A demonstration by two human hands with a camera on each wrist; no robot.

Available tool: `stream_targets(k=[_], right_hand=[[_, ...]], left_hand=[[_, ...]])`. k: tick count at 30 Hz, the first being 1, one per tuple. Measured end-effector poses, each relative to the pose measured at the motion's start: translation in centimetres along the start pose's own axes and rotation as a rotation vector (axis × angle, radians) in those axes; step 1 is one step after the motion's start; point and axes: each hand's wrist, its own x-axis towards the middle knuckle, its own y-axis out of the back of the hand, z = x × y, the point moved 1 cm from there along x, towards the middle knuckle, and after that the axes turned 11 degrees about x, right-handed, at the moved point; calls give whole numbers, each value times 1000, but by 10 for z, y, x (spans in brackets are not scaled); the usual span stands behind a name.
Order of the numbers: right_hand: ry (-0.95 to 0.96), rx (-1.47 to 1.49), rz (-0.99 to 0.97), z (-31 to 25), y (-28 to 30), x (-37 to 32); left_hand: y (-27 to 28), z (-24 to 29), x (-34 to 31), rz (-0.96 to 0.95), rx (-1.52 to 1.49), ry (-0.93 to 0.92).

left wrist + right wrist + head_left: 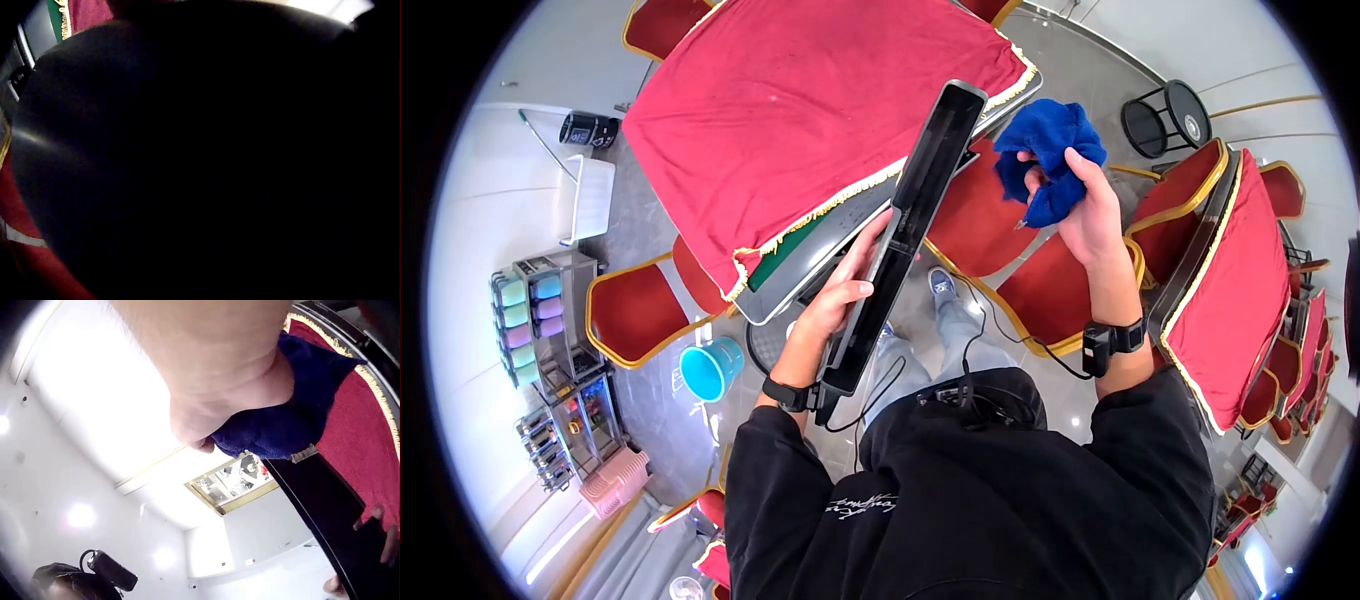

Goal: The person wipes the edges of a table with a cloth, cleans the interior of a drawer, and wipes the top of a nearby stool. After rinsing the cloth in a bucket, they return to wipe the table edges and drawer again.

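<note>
Left grip [832, 301] holds a long black tray [888, 275]; right grip [1090, 215], a blue cloth [1052, 130]. I see a red-draped surface [790, 110] beyond both, a turquoise bucket [730, 360] leftward.

Cloth [1048, 130] — right of tray [894, 265].

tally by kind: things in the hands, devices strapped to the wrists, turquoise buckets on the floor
Fluffy blue cloth, in the right hand: 1
Long black rectangular tray, in the left hand: 1
Black strapped wrist devices: 2
Round turquoise bucket: 1
Total: 5
</note>
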Motion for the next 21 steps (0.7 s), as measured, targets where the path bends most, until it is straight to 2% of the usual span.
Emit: stream_targets(k=[7, 11, 14, 15, 17, 19, 20, 21], right_hand=[[19, 2, 215, 8, -10, -4], [-82, -50, 246, 36, 24, 2], [-209, -121, 292, 69, 20, 3], [-255, -161, 317, 83, 11, -1], [-423, -235, 242, 118, 28, -3], [-595, -315, 253, 151, 35, -7], [-645, -315, 239, 164, 31, -8], [-692, -320, 228, 178, 28, -8]], left_hand=[[19, -17, -17, 21, 109, 18], [30, -35, -54, 41, 53, 0], [39, -66, -127, 221, 54, 30], [38, -84, -159, 339, 56, 25], [35, -120, -222, 575, 69, 18], [30, -160, -289, 806, 43, 186], [32, -206, -330, 899, 11, 292], [28, -217, -343, 973, 57, 277]])
